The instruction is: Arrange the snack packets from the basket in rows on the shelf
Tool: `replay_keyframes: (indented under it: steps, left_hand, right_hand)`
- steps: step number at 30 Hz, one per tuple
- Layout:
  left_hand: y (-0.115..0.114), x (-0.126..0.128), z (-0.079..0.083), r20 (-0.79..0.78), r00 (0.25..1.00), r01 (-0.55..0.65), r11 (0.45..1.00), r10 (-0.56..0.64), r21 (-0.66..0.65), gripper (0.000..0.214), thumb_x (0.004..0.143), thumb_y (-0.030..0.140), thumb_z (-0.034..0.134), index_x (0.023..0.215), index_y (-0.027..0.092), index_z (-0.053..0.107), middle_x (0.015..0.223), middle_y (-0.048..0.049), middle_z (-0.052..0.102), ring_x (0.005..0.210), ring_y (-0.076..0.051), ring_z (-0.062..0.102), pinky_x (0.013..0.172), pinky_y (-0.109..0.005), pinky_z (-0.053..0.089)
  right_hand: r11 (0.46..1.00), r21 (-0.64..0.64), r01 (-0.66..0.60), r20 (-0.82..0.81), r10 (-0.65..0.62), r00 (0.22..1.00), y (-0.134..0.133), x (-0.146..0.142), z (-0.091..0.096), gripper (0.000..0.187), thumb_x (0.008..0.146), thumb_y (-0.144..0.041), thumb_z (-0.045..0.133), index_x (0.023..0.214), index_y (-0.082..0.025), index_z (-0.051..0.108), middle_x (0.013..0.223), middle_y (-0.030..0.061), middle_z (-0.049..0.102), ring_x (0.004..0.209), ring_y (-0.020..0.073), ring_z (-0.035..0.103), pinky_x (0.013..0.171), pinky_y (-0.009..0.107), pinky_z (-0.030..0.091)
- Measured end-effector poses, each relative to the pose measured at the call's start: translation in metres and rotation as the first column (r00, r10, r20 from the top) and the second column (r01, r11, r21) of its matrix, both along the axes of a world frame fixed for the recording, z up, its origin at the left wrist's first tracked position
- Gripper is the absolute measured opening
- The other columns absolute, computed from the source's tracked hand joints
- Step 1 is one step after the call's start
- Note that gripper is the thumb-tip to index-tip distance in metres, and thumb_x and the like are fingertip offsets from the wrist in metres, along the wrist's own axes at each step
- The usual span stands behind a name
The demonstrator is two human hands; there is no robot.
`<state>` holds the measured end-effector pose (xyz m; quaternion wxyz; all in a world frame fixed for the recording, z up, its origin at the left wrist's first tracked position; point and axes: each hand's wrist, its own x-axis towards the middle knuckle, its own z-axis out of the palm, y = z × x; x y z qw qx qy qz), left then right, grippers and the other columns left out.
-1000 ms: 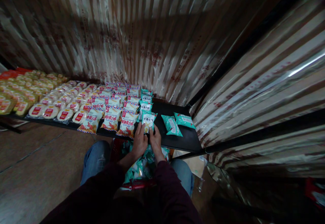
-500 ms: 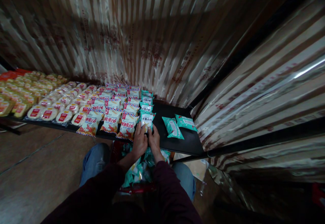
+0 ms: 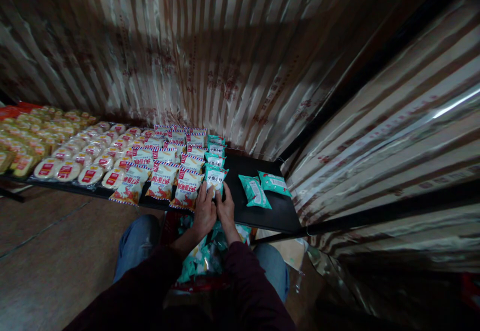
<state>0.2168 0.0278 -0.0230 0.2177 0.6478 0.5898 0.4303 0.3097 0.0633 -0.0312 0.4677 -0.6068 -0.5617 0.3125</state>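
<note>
Both hands are at the front teal-and-white snack bag point(image 3: 215, 177), which lies at the near end of a column of similar bags on the black shelf point(image 3: 240, 163). My left hand point(image 3: 204, 211) has its fingers closed on the bag's lower left side. From the lower right, my right hand point(image 3: 225, 209) grips the same bag. The fingers cover its lower part. Just left of my left hand stands a white-and-orange snack bag point(image 3: 186, 189). Two more teal bags lie to the right, a tilted one point(image 3: 255, 191) and another behind it point(image 3: 275, 183).
Rows of round wrapped cakes point(image 3: 90, 175) and yellow wrapped pastries point(image 3: 24, 161) fill the shelf's left. A red basket point(image 3: 198, 285) of loose teal bags sits below, between my knees. Striped sheeting point(image 3: 225, 61) hangs behind; a black post point(image 3: 318, 126) rises at the right.
Both hands stay on the front teal bag, with barely any shift. The view has moved slightly, and the goods on the left appear a little lower and further left.
</note>
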Motion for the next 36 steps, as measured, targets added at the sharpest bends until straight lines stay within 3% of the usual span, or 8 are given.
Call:
replay_keyframes:
  steps: [9, 19, 27, 36]
  left_hand:
    - [-0.004, 0.002, 0.004, -0.024, 1.000, -0.015, 1.000, 0.016, 0.015, 0.058, 0.080, 0.007, 0.036, 0.138, 0.010, 0.035, 0.154, -0.0148, 0.015, 0.142, -0.026, 0.008, 0.114, -0.048, 0.019]
    - [-0.002, 0.002, -0.004, -0.015, 1.000, -0.005, 1.000, 0.005, 0.009, 0.058, 0.080, 0.007, 0.034, 0.138, 0.010, 0.034, 0.153, -0.0154, 0.017, 0.142, -0.024, 0.010, 0.115, -0.047, 0.018]
    - [-0.004, 0.003, -0.007, -0.030, 0.999, -0.011, 0.999, 0.012, 0.032, 0.057, 0.081, 0.008, 0.034, 0.138, 0.010, 0.033, 0.153, -0.0161, 0.018, 0.142, -0.025, 0.010, 0.115, -0.048, 0.017]
    - [-0.002, 0.005, -0.013, -0.024, 1.000, -0.018, 0.999, 0.019, 0.027, 0.056, 0.082, 0.010, 0.035, 0.139, 0.012, 0.032, 0.152, -0.0164, 0.020, 0.142, -0.026, 0.013, 0.114, -0.049, 0.019]
  right_hand:
    - [0.997, 0.075, 0.011, 0.046, -0.015, 0.999, -0.001, 0.000, -0.002, 0.060, 0.084, -0.049, 0.045, 0.134, -0.016, 0.044, 0.133, 0.0140, 0.050, 0.122, 0.0245, 0.046, 0.100, 0.039, 0.038]
    - [0.997, 0.077, -0.027, 0.062, 0.022, 0.998, 0.001, 0.000, -0.004, 0.055, 0.085, -0.048, 0.043, 0.131, -0.018, 0.048, 0.127, 0.0131, 0.056, 0.120, 0.0244, 0.049, 0.100, 0.041, 0.038]
    - [0.994, 0.109, 0.007, 0.127, -0.021, 0.992, 0.003, 0.000, -0.001, 0.063, 0.084, -0.050, 0.046, 0.135, -0.012, 0.043, 0.138, 0.0155, 0.045, 0.129, 0.0249, 0.040, 0.107, 0.043, 0.030]
    - [0.997, 0.052, -0.052, 0.114, 0.045, 0.993, 0.008, -0.001, 0.002, 0.061, 0.085, -0.047, 0.046, 0.139, -0.019, 0.037, 0.138, 0.0106, 0.048, 0.125, 0.0240, 0.045, 0.103, 0.041, 0.035]
